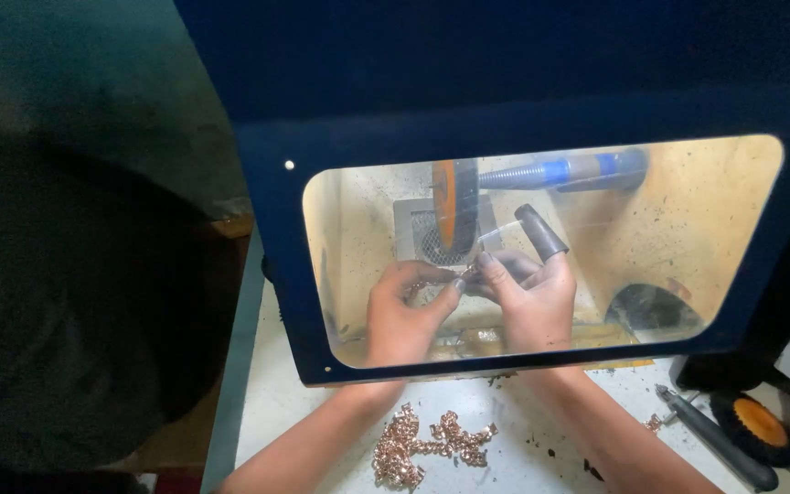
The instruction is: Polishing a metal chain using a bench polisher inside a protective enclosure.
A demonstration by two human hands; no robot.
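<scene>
Your two bare forearms reach forward and converge, wrists nearly level. Your left hand (pixel 401 316) is curled, thumb and fingertips pinched together toward the right. Your right hand (pixel 530 297) meets it, fingers bent inward, fingertips touching the left's. One right finger points up, wearing a dark cover.

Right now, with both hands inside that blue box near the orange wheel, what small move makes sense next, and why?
Probably raise the small piece toward the orange wheel: the left hand and right hand pinch it together just below the wheel's rim, not yet touching it.
</scene>
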